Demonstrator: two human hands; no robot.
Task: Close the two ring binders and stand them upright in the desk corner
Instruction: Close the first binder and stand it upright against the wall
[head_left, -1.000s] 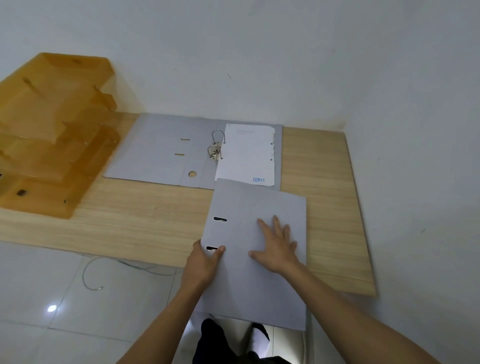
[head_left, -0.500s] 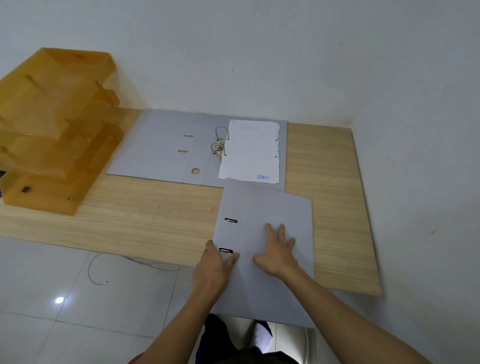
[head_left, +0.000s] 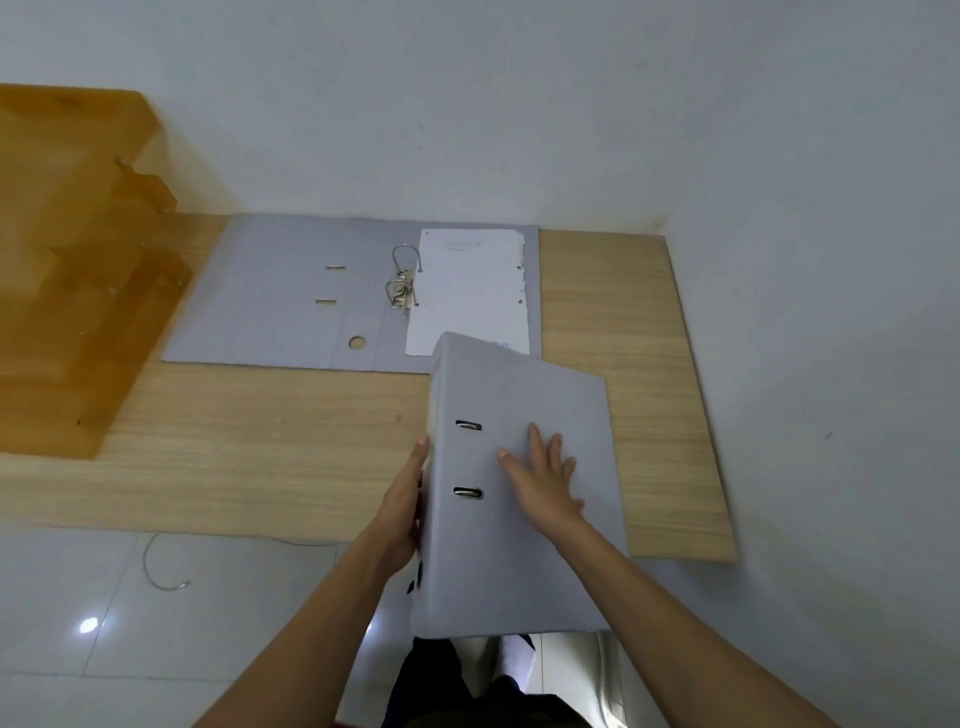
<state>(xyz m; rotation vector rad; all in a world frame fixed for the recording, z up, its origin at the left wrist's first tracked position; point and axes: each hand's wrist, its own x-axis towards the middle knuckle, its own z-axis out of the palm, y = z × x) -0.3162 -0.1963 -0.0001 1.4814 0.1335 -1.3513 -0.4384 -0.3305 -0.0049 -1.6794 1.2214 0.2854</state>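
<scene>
Near the open binder (head_left: 291, 296): closed binder (head_left: 519, 519) has lifted off the tabletop (head_left: 260, 441), tilting up.
Grip: left hand (head_left: 402, 512) clasps its spine; right hand (head_left: 545, 475) presses flat on its cover.
Meaning: standing begun, one binder unclosed.

I see orange tray stack (head_left: 78, 270) cut by left edge, motion-blurred; closed binder (head_left: 519, 493) hides left hand (head_left: 402, 514) fingers and open binder (head_left: 291, 296) sheet corner

Lay behind the closed binder (head_left: 519, 467), against the wall: open binder (head_left: 291, 296), paper (head_left: 467, 291) on its right half. Stood far left: trays (head_left: 67, 270).
</scene>
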